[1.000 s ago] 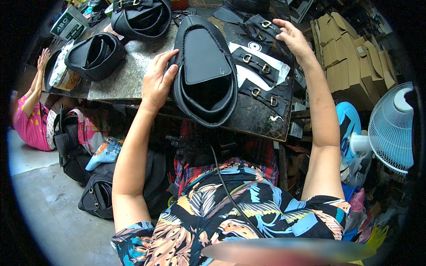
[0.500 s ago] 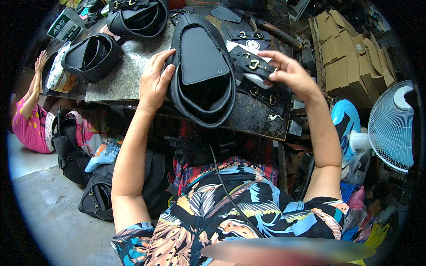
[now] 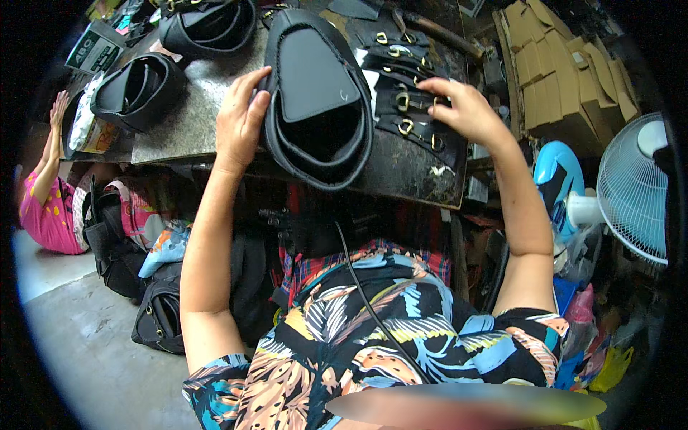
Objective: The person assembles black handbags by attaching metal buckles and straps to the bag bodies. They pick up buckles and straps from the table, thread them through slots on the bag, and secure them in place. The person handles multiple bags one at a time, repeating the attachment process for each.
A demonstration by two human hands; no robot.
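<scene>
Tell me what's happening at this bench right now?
A person sits at a dark worktable handling black leather pieces. The left hand rests flat against the side of a large black bag shell lying on the table. The right hand is on a row of black straps with brass buckles beside it, fingers curled over them. Two more black shells sit further left.

Upper left of the frame, I see a dark green box (image 3: 94, 49) with a white label; upper right, stacked tan cardboard boxes (image 3: 566, 79).
</scene>
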